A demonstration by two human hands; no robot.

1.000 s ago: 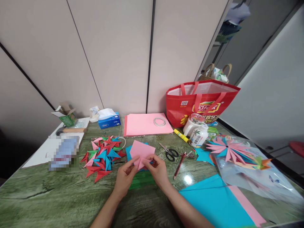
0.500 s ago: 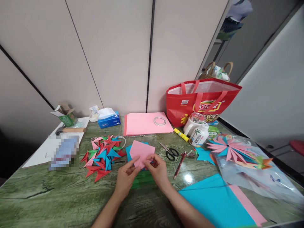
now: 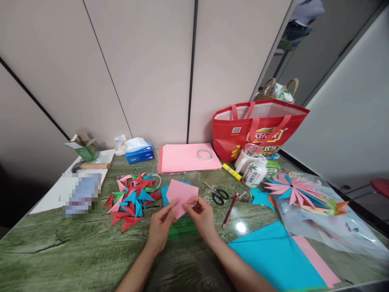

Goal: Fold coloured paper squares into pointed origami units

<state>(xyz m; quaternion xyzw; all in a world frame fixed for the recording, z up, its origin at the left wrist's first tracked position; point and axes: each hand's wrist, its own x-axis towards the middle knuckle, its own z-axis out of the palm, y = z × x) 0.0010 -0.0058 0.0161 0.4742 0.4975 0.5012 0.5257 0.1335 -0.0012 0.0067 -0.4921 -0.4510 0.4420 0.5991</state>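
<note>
A pink folded paper (image 3: 182,192) with angled edges is held above the table, pinched at its near edge from both sides. My left hand (image 3: 161,223) grips its lower left part between thumb and fingers. On its lower right, my right hand (image 3: 201,215) pinches it the same way. Blue paper (image 3: 164,195) shows behind it, and green sheets (image 3: 182,230) lie under the hands. To the left sits a pile of red, blue, pink and green folded paper stars (image 3: 133,198). Black-handled scissors (image 3: 217,194) lie right of the paper.
Pink sheets (image 3: 185,158) with rings lie at the back, beside a tissue box (image 3: 139,154). A red bag (image 3: 227,138), white bottle (image 3: 254,172), glue stick (image 3: 231,172) and pens (image 3: 230,211) are at right. Blue paper (image 3: 276,259) lies front right.
My left hand has shifted slightly left and down along the pink paper's edge. The near tip of the paper now shows more between the hands.
</note>
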